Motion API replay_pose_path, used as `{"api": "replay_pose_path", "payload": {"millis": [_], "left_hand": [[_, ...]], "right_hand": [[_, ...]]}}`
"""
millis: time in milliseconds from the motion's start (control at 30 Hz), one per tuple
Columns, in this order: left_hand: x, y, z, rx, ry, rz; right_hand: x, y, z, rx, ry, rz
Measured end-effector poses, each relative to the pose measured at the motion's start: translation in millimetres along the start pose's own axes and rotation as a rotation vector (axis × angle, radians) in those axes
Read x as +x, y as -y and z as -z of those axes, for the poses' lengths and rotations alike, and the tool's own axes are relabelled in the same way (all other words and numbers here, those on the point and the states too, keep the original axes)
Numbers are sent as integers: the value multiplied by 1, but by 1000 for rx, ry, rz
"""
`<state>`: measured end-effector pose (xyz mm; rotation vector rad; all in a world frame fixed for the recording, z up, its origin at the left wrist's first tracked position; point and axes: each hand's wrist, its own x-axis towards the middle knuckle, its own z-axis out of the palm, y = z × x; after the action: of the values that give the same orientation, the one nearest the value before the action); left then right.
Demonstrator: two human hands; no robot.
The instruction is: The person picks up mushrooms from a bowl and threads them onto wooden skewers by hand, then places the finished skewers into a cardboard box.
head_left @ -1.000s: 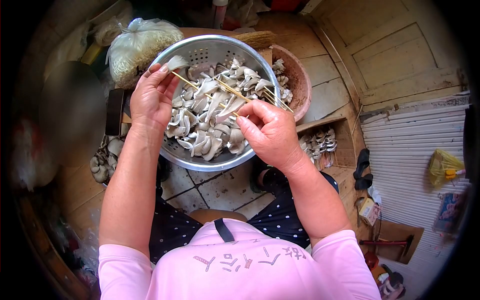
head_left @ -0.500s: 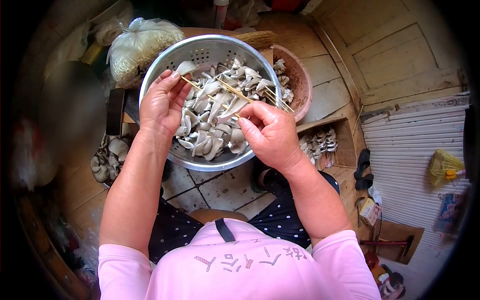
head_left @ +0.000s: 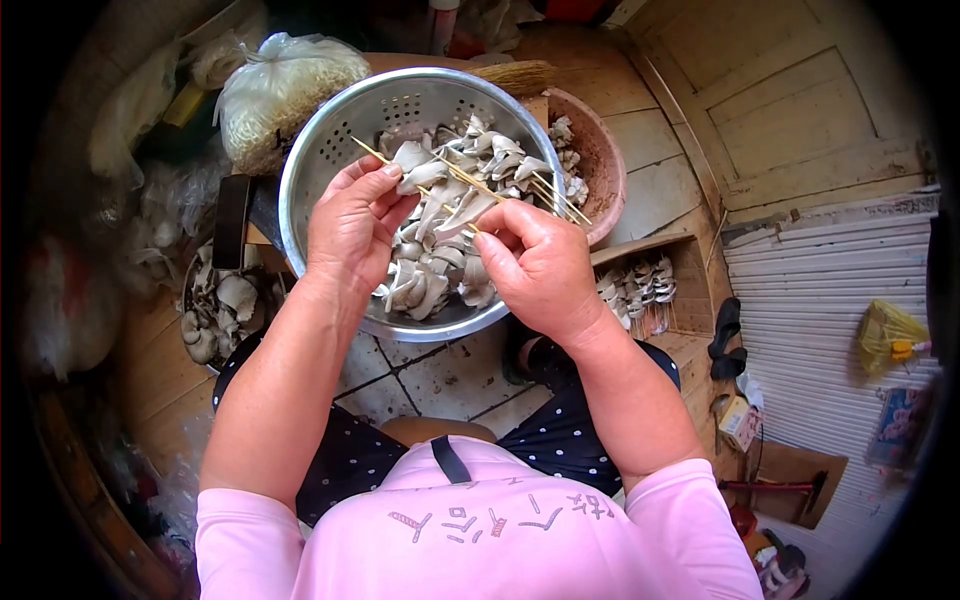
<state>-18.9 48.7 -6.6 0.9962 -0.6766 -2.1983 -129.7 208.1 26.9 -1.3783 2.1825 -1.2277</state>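
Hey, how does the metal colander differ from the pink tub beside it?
The metal colander is silvery; the pink tub is dull pink. The colander has visible holes, the tub none that show. The colander looks wider and partly hides the tub. Both are round and hold pale mushroom pieces.

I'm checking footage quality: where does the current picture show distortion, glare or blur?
Head view: fisheye-like curving, with black corners; same view: sheen on the metal colander and plastic bag; same view: dim, soft left edge, right hand fairly clear.
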Motion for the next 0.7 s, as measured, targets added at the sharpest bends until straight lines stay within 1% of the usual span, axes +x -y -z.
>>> {"api": "replay_pose_path", "payload": {"millis": [67, 167, 233, 333, 400, 433, 500, 633, 700], "left_hand": [[1, -2, 3, 20, 41, -3], [3, -8, 6, 72, 64, -11], [5, -12, 4, 95, 37, -20], [9, -16, 3, 165, 5, -56], [9, -18, 3, 328, 57, -51], [9, -18, 3, 328, 58, -50], [8, -19, 2, 370, 112, 26], [7, -18, 0, 384, 110, 22], [7, -17, -1, 388, 120, 26]], "right_hand": [[0, 0, 0, -1, -8, 27], [1, 4, 4, 36, 8, -30], [2, 3, 6, 52, 10, -74], [1, 4, 8, 54, 10, -83], [1, 3, 8, 48, 6, -64], [1, 3, 8, 41, 4, -44], [1, 2, 8, 38, -4, -51], [1, 1, 9, 46, 1, -87], [1, 0, 10, 29, 3, -73]]}}
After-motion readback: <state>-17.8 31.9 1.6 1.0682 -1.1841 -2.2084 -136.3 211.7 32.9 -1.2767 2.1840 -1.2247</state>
